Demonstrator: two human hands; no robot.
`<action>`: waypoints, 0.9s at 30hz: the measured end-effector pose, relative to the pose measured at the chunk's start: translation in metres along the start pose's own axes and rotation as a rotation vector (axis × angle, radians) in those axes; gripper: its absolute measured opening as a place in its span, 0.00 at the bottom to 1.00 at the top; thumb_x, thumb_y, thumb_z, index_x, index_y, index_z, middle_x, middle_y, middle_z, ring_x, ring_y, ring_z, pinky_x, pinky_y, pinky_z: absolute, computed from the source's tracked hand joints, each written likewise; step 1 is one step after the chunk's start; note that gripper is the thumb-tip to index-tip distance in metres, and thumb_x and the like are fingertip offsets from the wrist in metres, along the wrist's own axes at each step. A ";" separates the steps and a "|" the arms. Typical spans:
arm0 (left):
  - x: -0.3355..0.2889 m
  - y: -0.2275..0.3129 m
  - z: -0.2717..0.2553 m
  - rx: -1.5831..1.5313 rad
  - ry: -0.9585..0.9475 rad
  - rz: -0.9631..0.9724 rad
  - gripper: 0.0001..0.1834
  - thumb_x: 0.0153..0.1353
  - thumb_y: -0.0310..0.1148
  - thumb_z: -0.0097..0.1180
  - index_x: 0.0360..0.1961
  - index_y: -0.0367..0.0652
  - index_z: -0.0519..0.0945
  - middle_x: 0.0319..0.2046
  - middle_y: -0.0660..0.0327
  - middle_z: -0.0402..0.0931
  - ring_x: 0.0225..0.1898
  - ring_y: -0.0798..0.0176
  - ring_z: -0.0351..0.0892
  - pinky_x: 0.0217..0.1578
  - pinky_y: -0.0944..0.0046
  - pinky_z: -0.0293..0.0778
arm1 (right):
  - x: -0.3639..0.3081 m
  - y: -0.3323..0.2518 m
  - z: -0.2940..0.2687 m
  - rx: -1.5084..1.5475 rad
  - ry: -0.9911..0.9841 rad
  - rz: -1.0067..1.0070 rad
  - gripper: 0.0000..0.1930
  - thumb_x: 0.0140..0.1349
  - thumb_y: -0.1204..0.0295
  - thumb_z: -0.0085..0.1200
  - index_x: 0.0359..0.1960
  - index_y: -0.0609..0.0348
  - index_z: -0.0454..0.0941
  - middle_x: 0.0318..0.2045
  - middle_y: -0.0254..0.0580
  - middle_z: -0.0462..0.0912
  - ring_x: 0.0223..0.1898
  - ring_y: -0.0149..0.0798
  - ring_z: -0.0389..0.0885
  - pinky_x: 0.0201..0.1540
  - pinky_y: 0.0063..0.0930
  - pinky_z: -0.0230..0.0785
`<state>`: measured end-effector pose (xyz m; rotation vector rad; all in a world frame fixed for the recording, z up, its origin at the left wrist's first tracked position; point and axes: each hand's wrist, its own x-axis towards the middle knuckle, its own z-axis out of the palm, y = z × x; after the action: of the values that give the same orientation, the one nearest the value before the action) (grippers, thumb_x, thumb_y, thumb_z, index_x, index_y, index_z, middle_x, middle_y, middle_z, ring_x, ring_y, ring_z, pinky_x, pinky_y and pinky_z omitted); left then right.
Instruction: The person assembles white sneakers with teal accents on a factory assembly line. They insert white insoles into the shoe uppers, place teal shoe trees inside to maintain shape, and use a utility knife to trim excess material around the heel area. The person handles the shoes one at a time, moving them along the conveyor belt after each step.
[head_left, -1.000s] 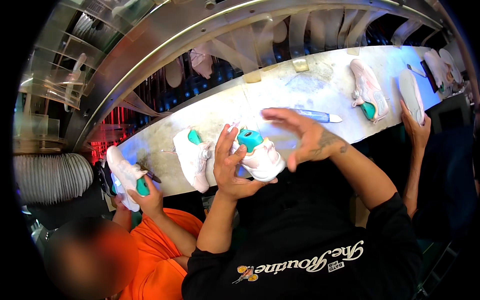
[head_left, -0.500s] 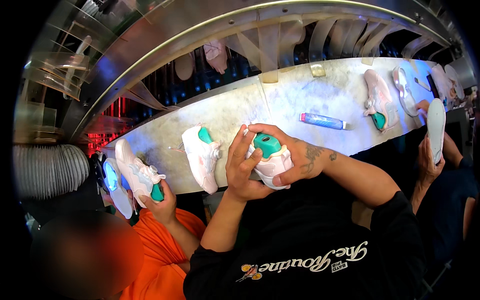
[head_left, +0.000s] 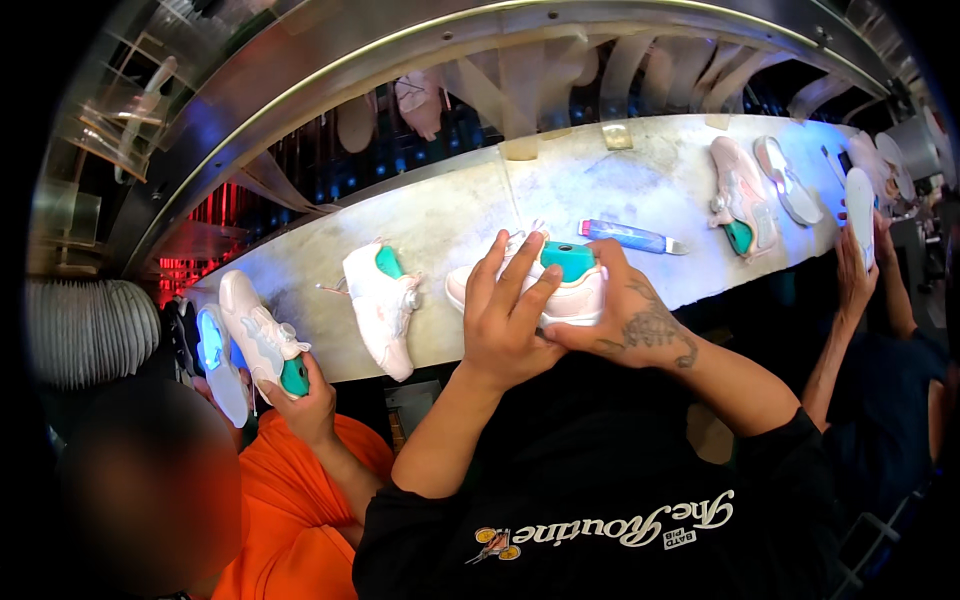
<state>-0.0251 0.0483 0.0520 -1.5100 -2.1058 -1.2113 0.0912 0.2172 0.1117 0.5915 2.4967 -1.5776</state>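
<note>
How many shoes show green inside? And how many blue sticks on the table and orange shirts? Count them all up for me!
Shoes showing green: 4
Blue stick: 1
Orange shirt: 1
Total: 6

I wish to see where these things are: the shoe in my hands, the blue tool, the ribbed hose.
Held shoe [head_left: 581, 298]: head view, on its pale side.
Blue tool [head_left: 625, 236]: head view, on its handle.
Ribbed hose [head_left: 92, 332]: head view, middle of its folds.
</note>
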 end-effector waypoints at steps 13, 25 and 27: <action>0.014 0.016 0.003 -0.233 0.045 -0.021 0.50 0.41 0.49 0.91 0.63 0.41 0.79 0.75 0.36 0.70 0.74 0.28 0.72 0.72 0.35 0.72 | -0.011 0.013 -0.054 -0.155 -0.013 -0.305 0.50 0.62 0.49 0.77 0.78 0.66 0.68 0.71 0.61 0.78 0.73 0.61 0.76 0.76 0.51 0.68; -0.034 0.030 -0.019 -1.112 -0.172 -0.430 0.65 0.64 0.63 0.62 0.90 0.44 0.41 0.89 0.41 0.32 0.89 0.39 0.40 0.83 0.39 0.47 | 0.002 0.021 -0.003 0.138 -0.290 -0.656 0.64 0.62 0.47 0.70 0.91 0.51 0.38 0.88 0.67 0.38 0.89 0.68 0.31 0.86 0.62 0.43; -0.035 0.026 -0.019 -1.099 -0.179 -0.438 0.66 0.64 0.64 0.66 0.90 0.49 0.40 0.88 0.44 0.35 0.88 0.40 0.44 0.82 0.38 0.53 | -0.004 0.016 -0.001 0.204 -0.301 -0.554 0.63 0.62 0.48 0.71 0.89 0.59 0.43 0.87 0.64 0.44 0.89 0.67 0.31 0.86 0.62 0.38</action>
<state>0.0080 0.0142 0.0529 -1.5347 -1.9897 -2.7922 0.1009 0.2231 0.1000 -0.3414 2.3970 -1.9333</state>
